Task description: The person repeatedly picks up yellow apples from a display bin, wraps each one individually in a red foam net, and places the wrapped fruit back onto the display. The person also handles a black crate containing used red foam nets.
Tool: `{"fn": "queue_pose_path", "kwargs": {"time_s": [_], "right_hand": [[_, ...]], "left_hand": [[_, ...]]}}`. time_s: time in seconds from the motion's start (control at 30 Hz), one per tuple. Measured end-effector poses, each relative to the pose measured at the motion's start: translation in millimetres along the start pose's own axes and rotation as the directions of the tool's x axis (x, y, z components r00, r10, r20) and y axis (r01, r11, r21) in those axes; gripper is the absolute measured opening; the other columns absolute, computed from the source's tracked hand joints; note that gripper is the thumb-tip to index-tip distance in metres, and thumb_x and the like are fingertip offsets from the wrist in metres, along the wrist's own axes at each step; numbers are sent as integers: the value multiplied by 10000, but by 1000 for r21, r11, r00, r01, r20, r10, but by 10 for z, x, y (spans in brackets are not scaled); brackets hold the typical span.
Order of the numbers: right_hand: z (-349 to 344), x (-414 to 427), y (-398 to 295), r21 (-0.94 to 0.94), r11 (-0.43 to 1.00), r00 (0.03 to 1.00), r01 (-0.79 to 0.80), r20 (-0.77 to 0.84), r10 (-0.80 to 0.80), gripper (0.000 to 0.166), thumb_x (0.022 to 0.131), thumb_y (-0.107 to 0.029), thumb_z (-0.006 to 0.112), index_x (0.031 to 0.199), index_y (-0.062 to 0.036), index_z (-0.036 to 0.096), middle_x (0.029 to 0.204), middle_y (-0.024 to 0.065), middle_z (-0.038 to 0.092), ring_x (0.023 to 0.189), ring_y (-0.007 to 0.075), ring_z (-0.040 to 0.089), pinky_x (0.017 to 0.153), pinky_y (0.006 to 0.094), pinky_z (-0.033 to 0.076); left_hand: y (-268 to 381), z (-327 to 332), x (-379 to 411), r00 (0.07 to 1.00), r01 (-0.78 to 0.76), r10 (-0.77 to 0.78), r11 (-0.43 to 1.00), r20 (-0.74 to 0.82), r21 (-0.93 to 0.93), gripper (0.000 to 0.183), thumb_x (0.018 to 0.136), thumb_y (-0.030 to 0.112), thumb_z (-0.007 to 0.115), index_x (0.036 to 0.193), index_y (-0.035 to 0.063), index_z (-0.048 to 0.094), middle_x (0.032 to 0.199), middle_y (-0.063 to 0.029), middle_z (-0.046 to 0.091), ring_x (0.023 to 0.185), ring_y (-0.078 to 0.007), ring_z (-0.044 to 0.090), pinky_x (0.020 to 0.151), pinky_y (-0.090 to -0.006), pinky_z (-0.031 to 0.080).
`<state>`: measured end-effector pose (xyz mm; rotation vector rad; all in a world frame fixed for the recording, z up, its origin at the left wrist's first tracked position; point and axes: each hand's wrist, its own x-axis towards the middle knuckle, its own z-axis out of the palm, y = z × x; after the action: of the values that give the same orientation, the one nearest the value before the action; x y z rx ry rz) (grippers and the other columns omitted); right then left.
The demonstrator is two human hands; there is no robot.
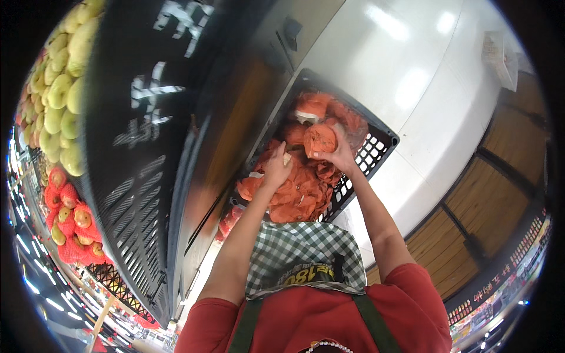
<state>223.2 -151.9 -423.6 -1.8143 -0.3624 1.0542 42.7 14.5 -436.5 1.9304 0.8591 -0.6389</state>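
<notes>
A black plastic crate (390,140) with grid-like side openings stands on the floor before me, full of crumpled orange-red wrapping paper (300,200) and paper-wrapped bundles. My right hand (342,152) grips a round bundle in orange-red paper (319,139), thumb on its near side and fingers around its right. What the paper covers is hidden. My left hand (277,167) is among the papers to the left, its fingers bent, and a small pale patch shows by its thumb. Whether it holds anything is unclear.
Black slatted crate panels (141,189) rise close on my left. Beyond them are piled yellow-green fruit (59,90) and fruit in red foam nets (73,220). Wood-panelled display fronts (494,185) stand right. A pale basket (499,59) sits far right on the glossy white floor (423,110).
</notes>
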Motion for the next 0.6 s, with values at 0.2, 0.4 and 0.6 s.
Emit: {"fn": "queue_pose_path", "kwargs": {"time_s": [0.2,0.4,0.6], "right_hand": [[-47,-889,-1119,257,966,981,28,179,-76,971,646,-386,879,1406,-21,398,1372,170,476,1284,286,459,1100,404,364],[-230,-1772,-2304,-642,553,836,531,289,-467,570,963,-427,491,1414,-84,434,1394,203,468,1244,383,469,1037,461,382],[-198,-2269,-2838,-465,645,777,607,179,-603,427,944,-279,572,1315,-71,544,1277,199,575,1127,360,582,944,410,483]], "left_hand": [[971,-506,-1107,973,146,148,216,180,-966,861,894,220,675,1541,216,106,1503,-140,299,1297,-281,443,978,-446,472],[1415,-698,-2136,994,-64,96,230,-43,-971,804,790,61,753,1445,74,287,1362,-111,459,1244,-229,483,1033,-380,445],[1779,-1032,-2665,935,-336,265,454,-235,-825,779,736,82,803,1368,46,350,1314,-100,489,1218,-218,498,1024,-378,436]]}}
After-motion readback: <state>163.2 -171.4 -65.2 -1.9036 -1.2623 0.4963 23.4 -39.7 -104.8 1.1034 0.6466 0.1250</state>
